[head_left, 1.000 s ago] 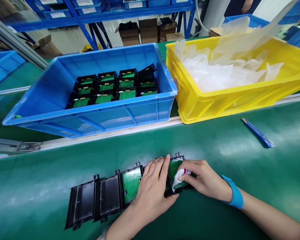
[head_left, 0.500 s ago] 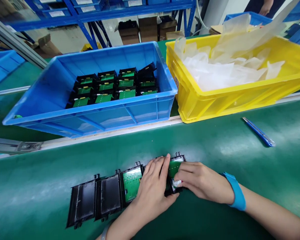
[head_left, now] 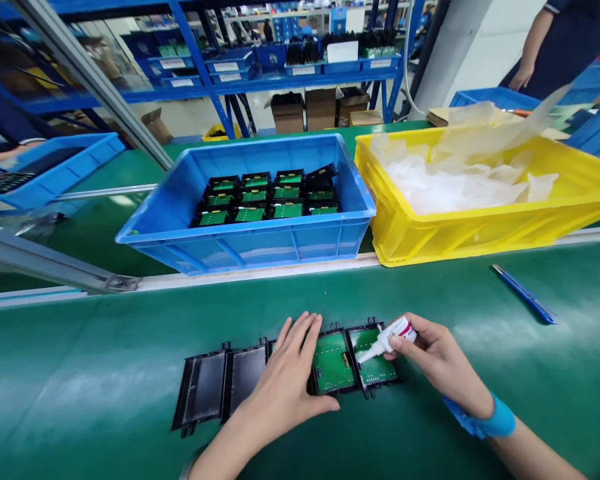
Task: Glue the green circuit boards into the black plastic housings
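Observation:
A row of black plastic housings lies on the green belt (head_left: 430,293). The two at the right hold green circuit boards (head_left: 333,361), and the two at the left (head_left: 203,385) show bare black insides. My left hand (head_left: 285,383) lies flat across the middle of the row, fingers spread, pressing on a housing. A small white glue tube (head_left: 391,335) is pinched in my right hand (head_left: 437,357), its nozzle pointing down at the rightmost board (head_left: 377,363). A blue band is on my right wrist.
Behind the belt stand a blue bin (head_left: 253,237) with several boarded housings and a yellow bin (head_left: 480,227) of white bags. A blue pen-like tool (head_left: 524,293) lies at the right. Another blue bin (head_left: 55,167) is far left; a person stands at the top right.
The view pulled back and tilted up. My left hand slid left, uncovering one more green board. My right hand lifted off the rightmost board and now holds the tube's nozzle at its upper left.

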Tool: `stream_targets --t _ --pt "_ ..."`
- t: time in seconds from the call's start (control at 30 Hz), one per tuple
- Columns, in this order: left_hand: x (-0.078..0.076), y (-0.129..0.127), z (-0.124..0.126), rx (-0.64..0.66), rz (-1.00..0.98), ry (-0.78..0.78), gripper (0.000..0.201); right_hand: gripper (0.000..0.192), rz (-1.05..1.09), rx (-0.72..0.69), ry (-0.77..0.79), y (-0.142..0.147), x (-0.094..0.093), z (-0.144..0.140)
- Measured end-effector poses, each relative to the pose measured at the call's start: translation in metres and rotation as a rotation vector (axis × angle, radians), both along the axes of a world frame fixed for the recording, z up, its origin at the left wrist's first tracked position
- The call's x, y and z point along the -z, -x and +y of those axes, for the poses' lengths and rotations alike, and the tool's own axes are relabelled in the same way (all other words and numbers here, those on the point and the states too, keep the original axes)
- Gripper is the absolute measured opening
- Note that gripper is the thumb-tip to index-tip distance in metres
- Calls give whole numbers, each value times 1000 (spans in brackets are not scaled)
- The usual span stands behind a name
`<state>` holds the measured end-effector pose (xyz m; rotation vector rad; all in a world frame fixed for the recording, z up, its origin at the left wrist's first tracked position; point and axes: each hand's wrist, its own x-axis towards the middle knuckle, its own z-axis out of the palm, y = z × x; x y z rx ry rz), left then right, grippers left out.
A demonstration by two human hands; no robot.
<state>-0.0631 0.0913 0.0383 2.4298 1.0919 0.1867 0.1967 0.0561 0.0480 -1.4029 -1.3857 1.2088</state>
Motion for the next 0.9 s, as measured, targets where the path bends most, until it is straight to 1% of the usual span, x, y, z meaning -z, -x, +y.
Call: stream_targets --t 0.07,0.13,0.17,0.2,0.27,0.33,0.47,0.57,0.63,0.9 --pt "5 11 -1 -20 -1 -2 127 24 -103 66 -102 12 1 -3" --pt "11 17 -3 -13 -23 -21 119 15 -284 96 -288 23 4 -4" --pt "13 17 -4 -3 -40 -36 115 9 -378 87 -396 28 6 -4" --pt "15 17 -4 5 -60 -52 112 7 -461 63 -503 33 8 -3" --pt "17 16 -5 15 -105 -81 105 14 -586 -15 -674 40 13 -1" --pt "18 14 -5 8 -138 -98 100 18 -683 -113 -764 43 17 1" --pt "19 13 -4 -11 -156 -104 97 22 -841 -292 -839 46 19 4" --pt "22 13 -4 -23 -163 -109 97 26 -912 -382 -867 48 17 4" --pt "25 13 -4 -26 -171 -115 98 27 -942 -410 -885 49 16 5" --pt "33 13 -7 -24 -201 -162 98 27 -1012 -433 -936 50 13 7"
